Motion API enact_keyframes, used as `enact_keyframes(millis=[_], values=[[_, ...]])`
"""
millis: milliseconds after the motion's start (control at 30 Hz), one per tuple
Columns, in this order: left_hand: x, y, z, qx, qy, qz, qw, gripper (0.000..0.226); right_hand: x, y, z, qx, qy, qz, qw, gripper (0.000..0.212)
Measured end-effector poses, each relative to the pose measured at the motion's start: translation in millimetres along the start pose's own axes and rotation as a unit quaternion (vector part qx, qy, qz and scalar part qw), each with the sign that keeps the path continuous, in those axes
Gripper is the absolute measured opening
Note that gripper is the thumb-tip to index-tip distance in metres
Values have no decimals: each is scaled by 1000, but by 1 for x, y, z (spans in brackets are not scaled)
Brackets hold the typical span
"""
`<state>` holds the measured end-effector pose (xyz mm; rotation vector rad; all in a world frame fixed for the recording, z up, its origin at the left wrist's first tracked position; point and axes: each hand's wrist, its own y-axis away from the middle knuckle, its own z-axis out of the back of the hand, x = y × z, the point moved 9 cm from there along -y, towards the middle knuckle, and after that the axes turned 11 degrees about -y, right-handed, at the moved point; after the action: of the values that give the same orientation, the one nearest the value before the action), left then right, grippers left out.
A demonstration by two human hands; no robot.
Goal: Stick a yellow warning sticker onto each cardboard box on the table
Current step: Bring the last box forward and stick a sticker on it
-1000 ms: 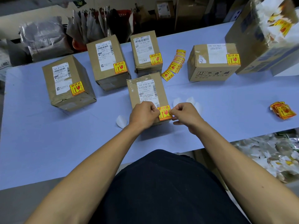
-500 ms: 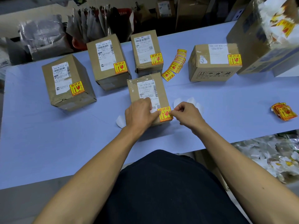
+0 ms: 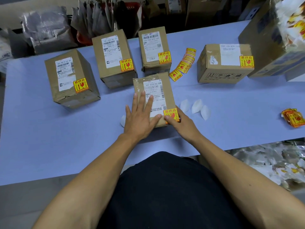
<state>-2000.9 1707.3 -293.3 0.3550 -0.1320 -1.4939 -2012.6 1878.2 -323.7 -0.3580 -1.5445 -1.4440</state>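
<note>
Near box [image 3: 153, 96] sits centre of the blue table [image 3: 49, 138], closest to the person, white shipping label [image 3: 154, 96] on top. Left hand [image 3: 140, 116] lies flat on the box top, fingers straight and spread, palm over the near-left part, thumb pointing right toward the sticker. Yellow warning sticker [image 3: 171, 114] is on the box's near-right corner. Right hand [image 3: 179, 123] is at that corner: thumb on the sticker's lower-left edge, other fingers wrapped down the right side of the box, so it grips the corner with the thumb pressing the sticker.

Four other boxes further back, each with a yellow sticker on top:
- far-left box [image 3: 71, 78], sticker at near-right corner
- second box [image 3: 113, 58], just behind-left of the near box
- third box [image 3: 154, 48], directly behind the near box
- right box [image 3: 224, 63], well apart to the right

Fanned strip of spare stickers [image 3: 184, 63] lies between third and right boxes. Small pile of stickers [image 3: 293, 118] near the right table edge. Three white backing papers [image 3: 196, 107] just right of the near box, one more [image 3: 123, 120] by the left hand. Large carton [image 3: 264, 38] at far right
</note>
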Motion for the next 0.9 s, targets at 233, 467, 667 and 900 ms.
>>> enact_keyframes(millis=[233, 467, 667, 900], values=[[22, 2, 13, -70, 285, 97, 951, 78, 12, -20, 16, -1, -95, -20, 995, 76], [47, -17, -25, 32, 516, 276, 810, 89, 45, -62, 1, 32, -99, -51, 993, 89], [37, -26, -23, 21, 566, 249, 786, 38, 38, -71, -11, 77, -86, -55, 992, 95], [44, -11, -4, -13, 614, 236, 753, 37, 67, -49, -18, 66, -67, 6, 996, 49]])
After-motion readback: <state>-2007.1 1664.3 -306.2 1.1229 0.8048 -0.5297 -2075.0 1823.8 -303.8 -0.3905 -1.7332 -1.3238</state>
